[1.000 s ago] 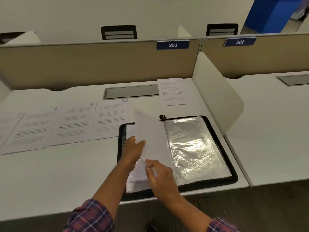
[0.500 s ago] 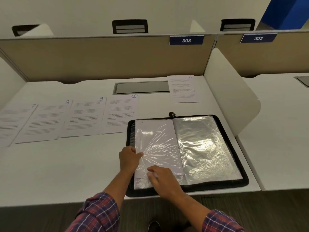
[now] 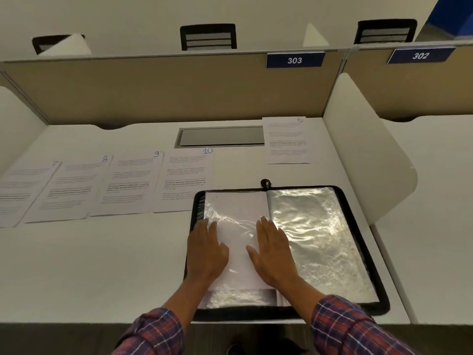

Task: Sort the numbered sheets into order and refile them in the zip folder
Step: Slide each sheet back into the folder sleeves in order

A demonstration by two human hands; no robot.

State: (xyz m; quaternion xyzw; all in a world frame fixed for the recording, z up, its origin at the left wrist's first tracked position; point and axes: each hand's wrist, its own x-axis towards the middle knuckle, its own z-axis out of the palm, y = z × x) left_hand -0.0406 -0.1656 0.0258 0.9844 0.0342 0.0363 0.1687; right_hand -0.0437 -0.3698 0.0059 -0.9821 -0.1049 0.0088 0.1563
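Left hand (image 3: 206, 248) and right hand (image 3: 272, 252) lie flat with fingers straight, I judge smoothing the filled sleeve (image 3: 238, 226) in the zip folder (image 3: 243, 313). From the folder, sheets 7–10 (image 3: 130, 185) wait at ten o'clock and sheet 6 (image 3: 286, 139) at twelve.

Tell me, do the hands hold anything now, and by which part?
Nothing is held. The left hand and the right hand lie flat, fingers straight, pressing on the left plastic sleeve of the open zip folder.
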